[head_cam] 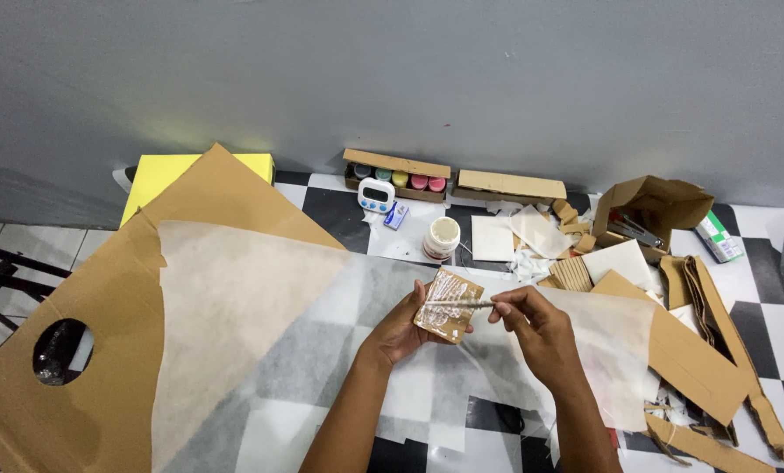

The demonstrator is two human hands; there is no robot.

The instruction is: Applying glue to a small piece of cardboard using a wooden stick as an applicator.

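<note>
Seen from the head camera, the left hand [402,328] cups a small cardboard piece [449,305] from below, fingers closed around its edge, above the translucent paper sheet [251,307]. The right hand [532,326] pinches a thin stick [458,304] laid across the piece's glue-streaked face. Both forearms are cut off by the lower edge. What tips the stick is too small to tell. A white jar [443,236] stands just beyond; cardboard scraps [698,350] crowd the checkered worktop [769,307] on the right.
</note>
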